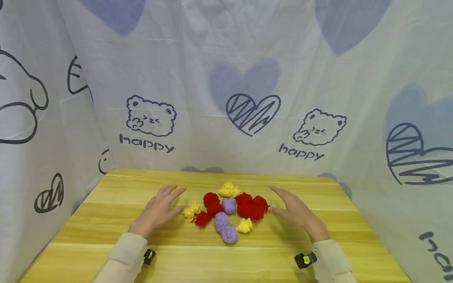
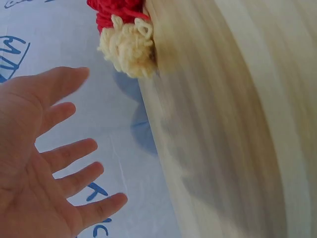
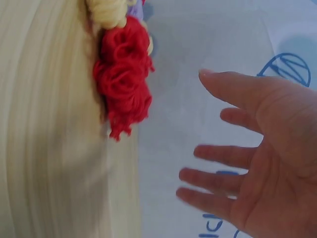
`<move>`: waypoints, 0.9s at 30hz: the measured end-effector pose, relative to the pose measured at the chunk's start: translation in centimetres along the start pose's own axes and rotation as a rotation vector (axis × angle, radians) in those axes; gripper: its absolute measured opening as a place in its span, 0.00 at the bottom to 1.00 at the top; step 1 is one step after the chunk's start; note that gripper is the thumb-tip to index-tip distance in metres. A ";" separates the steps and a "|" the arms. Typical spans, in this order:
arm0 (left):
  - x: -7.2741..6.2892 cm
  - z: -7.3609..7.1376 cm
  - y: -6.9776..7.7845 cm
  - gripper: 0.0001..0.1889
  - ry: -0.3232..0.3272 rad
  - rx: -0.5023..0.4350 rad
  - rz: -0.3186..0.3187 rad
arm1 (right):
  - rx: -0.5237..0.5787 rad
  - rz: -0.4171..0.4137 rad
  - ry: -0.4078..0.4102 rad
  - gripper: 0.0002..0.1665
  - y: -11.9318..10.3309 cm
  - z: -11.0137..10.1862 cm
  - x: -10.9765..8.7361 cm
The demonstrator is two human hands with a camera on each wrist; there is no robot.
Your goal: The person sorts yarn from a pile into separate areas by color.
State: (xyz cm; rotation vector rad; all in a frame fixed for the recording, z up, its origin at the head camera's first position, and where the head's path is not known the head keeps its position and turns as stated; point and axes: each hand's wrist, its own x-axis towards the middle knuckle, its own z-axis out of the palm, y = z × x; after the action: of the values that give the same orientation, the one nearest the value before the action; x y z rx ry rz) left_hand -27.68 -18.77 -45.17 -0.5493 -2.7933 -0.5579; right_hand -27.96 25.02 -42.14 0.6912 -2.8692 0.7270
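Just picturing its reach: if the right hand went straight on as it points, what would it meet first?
The right hand would probably meet the rightmost red yarn clump, though it might pass above; depth is unclear.

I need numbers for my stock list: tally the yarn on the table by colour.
Yellow clumps: 3
Purple balls: 3
Red balls: at least 5; the red bunch near the right hand blends together, so its exact number is unclear
Total: at least 11

A wood-grain table (image 1: 219,263) (yellowish, streaked) carries balls of red yarn (image 1: 250,208), lilac yarn (image 1: 229,234) and yellow yarn (image 1: 244,225).
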 end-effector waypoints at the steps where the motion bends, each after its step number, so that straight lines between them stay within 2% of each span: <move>1: 0.1 0.0 0.1 0.31 -0.005 -0.004 0.007 | 0.019 -0.016 -0.008 0.41 -0.2 0.0 0.1; 8: 0.4 0.3 0.7 0.31 -0.119 -0.126 0.031 | 0.144 -0.099 -0.102 0.40 -2.2 0.8 1.0; 14: 0.8 0.9 1.1 0.30 -0.208 -0.177 0.107 | 0.163 -0.140 -0.169 0.45 -3.9 2.3 1.8; 20: 0.8 1.5 1.2 0.29 -0.237 -0.164 0.127 | 0.176 -0.151 -0.271 0.45 -5.8 3.6 2.2; 27: 1.0 1.8 1.3 0.25 -0.246 -0.187 0.123 | 0.124 -0.242 -0.314 0.44 -7.4 5.5 2.4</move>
State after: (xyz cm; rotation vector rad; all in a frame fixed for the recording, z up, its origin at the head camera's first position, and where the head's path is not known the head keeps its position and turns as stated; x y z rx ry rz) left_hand -28.37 -16.61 -46.12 -0.8772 -2.9240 -0.7779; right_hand -26.70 15.66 -43.34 1.2464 -2.9475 0.8302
